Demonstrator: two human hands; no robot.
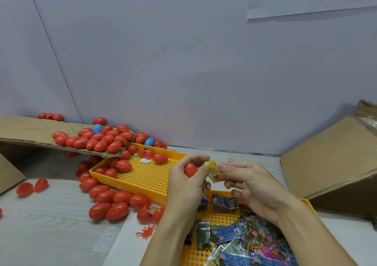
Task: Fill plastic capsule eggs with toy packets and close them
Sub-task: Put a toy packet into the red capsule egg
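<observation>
At centre frame I have my left hand [186, 181] curled round a red capsule egg [190, 169], and my right hand [247, 182] pinching a yellow toy packet [214, 171] between thumb and fingertips, the packet's upper corner just beside the egg. I cannot tell from this angle whether the egg is open or where its mouth faces; the fingers hide its seam. I judge the step in hand to be loading the packet. To do it well, the packet wants folding or rolling tight so no foil corner is caught in the seam, the egg's opening turned toward the right hand, and the packet pushed fully below the rim before the halves are pressed together. Supply stock lies in the yellow tray [205, 253] at lower right, heaped with assorted packets [244, 243]. A second yellow tray [146, 175] at centre left holds several red eggs. More red eggs [114, 201] lie on the desk [51, 225] at lower left, and others on a cardboard flap [30, 131] at left.
</observation>
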